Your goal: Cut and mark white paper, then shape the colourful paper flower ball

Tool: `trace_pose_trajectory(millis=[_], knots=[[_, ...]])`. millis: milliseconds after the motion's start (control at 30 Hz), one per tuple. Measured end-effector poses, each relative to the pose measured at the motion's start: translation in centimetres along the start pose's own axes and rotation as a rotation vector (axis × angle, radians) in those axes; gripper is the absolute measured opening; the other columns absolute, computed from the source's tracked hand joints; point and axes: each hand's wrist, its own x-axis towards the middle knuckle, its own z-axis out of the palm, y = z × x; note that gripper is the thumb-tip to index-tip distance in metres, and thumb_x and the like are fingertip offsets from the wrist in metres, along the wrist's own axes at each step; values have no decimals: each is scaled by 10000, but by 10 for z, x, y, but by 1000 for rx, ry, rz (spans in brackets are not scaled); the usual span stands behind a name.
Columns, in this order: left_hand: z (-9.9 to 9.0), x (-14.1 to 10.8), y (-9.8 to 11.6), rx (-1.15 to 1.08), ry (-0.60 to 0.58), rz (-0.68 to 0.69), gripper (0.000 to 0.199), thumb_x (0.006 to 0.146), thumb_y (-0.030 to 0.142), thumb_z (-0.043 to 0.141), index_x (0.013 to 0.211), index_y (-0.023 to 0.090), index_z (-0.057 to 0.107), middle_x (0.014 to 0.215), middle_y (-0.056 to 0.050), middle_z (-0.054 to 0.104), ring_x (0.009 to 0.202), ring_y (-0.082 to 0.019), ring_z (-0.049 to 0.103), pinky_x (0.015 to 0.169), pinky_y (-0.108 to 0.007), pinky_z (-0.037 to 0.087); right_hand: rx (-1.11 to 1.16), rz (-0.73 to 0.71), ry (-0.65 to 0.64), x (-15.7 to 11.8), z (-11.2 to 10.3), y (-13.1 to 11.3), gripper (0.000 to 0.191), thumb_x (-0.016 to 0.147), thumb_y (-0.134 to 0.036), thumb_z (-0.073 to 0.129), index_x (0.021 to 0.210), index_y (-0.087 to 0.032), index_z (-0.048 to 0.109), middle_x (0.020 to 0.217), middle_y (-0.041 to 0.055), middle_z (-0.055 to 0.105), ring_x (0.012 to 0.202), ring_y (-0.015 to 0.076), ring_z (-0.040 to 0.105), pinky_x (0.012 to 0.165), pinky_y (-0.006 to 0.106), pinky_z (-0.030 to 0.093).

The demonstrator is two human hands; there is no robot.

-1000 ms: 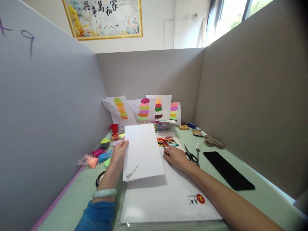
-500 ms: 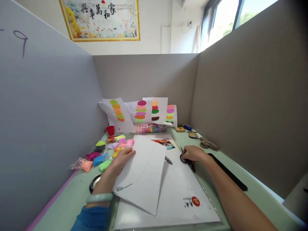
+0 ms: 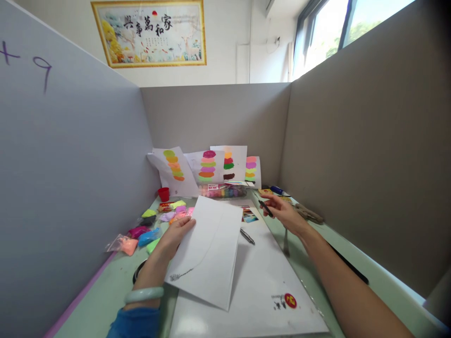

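My left hand (image 3: 179,234) grips the left edge of a folded white sheet of paper (image 3: 209,249), tilted above the table. A thin curved line and a small dark scribble at the lower left mark its face. My right hand (image 3: 282,211) is raised over the right side, its fingers closed on black-handled scissors (image 3: 266,208), seen nearly edge-on. A silver pen (image 3: 247,236) lies just right of the paper, on a white board (image 3: 260,286) with a red logo. Under my right wrist is a narrow grey shape (image 3: 286,242) that I cannot make out.
Bagged coloured clay (image 3: 148,237) lies to the left, with a red cup (image 3: 164,194) behind. Colour-swatch sheets (image 3: 211,166) lean at the back behind a pack of markers (image 3: 223,191). A brown bundle (image 3: 309,214) and a long black strip (image 3: 350,266) lie right. Grey partitions (image 3: 214,112) enclose the table.
My right hand has lifted the scissors up and away from the table's right side. My left hand still holds the paper in nearly the same place. The view has tilted slightly upward.
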Motion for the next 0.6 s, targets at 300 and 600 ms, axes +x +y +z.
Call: trace_pose_trajectory(millis=[300, 600], knots=[[-4, 2, 2, -86, -30, -63, 337, 684, 361, 733, 940, 169, 627, 752, -41, 695, 613, -181, 648, 581, -279, 506, -358, -254, -224, -17, 7, -27, 436, 762, -248, 584, 1195, -287, 610, 1055, 50, 615, 862, 186, 566, 832, 347, 480], [-9, 4, -1, -60, -48, -37, 353, 674, 383, 744, 915, 153, 628, 772, -61, 696, 623, -184, 652, 592, -279, 509, -395, -293, -262, -17, -1, -28, 434, 772, -279, 621, 1206, -290, 611, 991, 45, 603, 884, 188, 562, 810, 311, 466]])
